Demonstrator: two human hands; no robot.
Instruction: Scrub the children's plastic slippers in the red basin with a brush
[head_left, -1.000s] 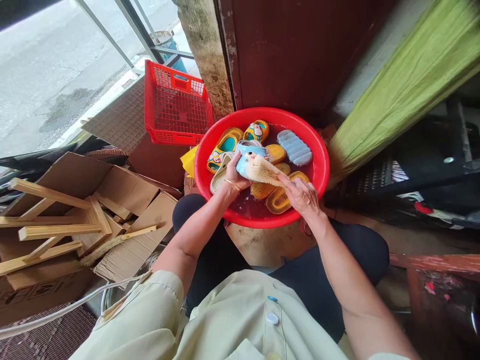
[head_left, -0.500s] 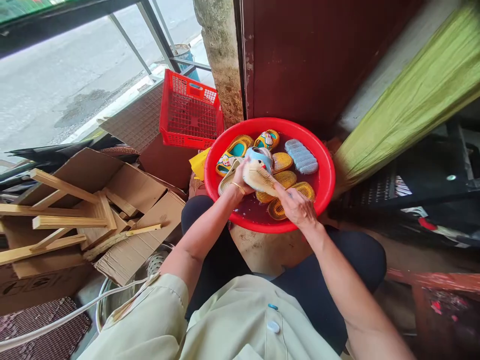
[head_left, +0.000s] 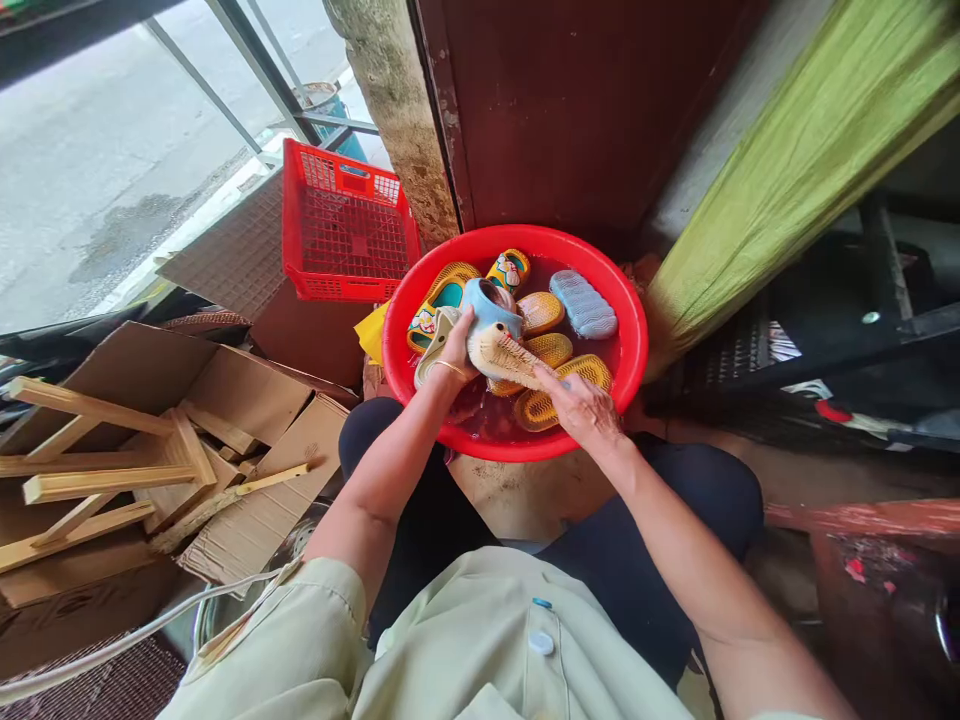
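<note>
My left hand (head_left: 455,352) is closed on a light blue and white slipper (head_left: 491,305), tilted above a red basin (head_left: 632,350). In my right hand (head_left: 589,405) is a scrubbing brush (head_left: 517,362), its bristles against the slipper's front. My right fingers wrap the brush handle, which they partly hide. Around the held slipper, the basin contains water and several slippers: a yellow and teal pair (head_left: 448,293), yellow ones lying sole up (head_left: 590,373), a blue one sole up (head_left: 583,304) and a cream one (head_left: 435,345) beside my left wrist.
A red plastic crate (head_left: 349,235) stands behind the basin to the left. An open cardboard box (head_left: 262,390) holds wooden pieces at the left. Green cloth (head_left: 757,150) hangs at the right, and a dark red door (head_left: 555,120) rises behind the basin.
The view has shifted slightly right, so everything sits further left. The slipper has turned a little in my left hand, showing more of its blue opening. The brush remains against it.
</note>
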